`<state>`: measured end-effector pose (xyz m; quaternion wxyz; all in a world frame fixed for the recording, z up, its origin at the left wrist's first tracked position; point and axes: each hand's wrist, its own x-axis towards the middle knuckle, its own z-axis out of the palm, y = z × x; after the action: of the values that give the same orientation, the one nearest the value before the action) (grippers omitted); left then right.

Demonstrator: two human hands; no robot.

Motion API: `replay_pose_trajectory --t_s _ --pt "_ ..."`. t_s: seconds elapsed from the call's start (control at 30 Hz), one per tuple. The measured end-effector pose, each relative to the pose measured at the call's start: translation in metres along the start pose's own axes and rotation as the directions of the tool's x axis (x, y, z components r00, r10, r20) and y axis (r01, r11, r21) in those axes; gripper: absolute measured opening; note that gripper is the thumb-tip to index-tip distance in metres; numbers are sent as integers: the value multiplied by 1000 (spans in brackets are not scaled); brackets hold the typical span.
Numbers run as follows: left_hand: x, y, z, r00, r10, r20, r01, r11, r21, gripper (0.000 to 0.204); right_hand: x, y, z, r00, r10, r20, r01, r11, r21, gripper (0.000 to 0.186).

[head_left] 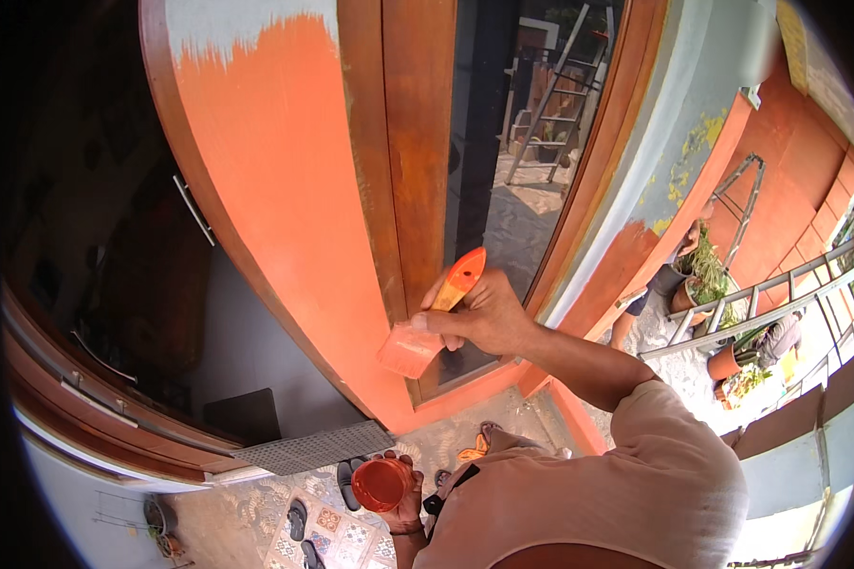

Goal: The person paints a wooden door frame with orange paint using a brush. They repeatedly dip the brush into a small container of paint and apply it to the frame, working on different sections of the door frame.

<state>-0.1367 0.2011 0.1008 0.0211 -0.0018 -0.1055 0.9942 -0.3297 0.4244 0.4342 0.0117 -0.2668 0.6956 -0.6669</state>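
Note:
My right hand [479, 313] grips a wide paintbrush [460, 283] by its orange handle, its bristles coated in coral paint and angled down over the lower part of a coral wall strip [266, 190] beside a wooden window frame [413, 171]; whether they touch the surface I cannot tell. Low down, my left hand [405, 498] holds a cup of orange paint [380, 484]. The strip's top shows pale blue above a ragged paint edge.
A dark doorway [133, 284] with a metal grate [313, 446] is at left; sandals [299, 517] lie on tiles below. At right are an aluminium ladder [759, 303], potted plants [707, 266] and another person [626, 318], partly hidden. A glass pane [531, 218] reflects a ladder.

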Motion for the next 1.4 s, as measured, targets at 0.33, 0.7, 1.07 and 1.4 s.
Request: replay_pose_trajectory --t_s 0.33,0.7,1.07,1.4 --pt "48 -29 12 922 -374 -104 385 914 125 57 -229 168 -82 604 498 -622 -406 864 297 17" --pt "94 -142 40 824 -564 -61 567 821 65 49 -282 165 -125 730 86 -679 -550 663 -508 35" --pt "42 -133 65 961 -254 -105 254 967 -16 33 -178 76 -131 950 -298 -94 224 860 -459 27" --pt "-27 -130 99 988 122 -96 -120 993 24 32 -119 -4 -112 912 -367 -181 396 903 164 56"
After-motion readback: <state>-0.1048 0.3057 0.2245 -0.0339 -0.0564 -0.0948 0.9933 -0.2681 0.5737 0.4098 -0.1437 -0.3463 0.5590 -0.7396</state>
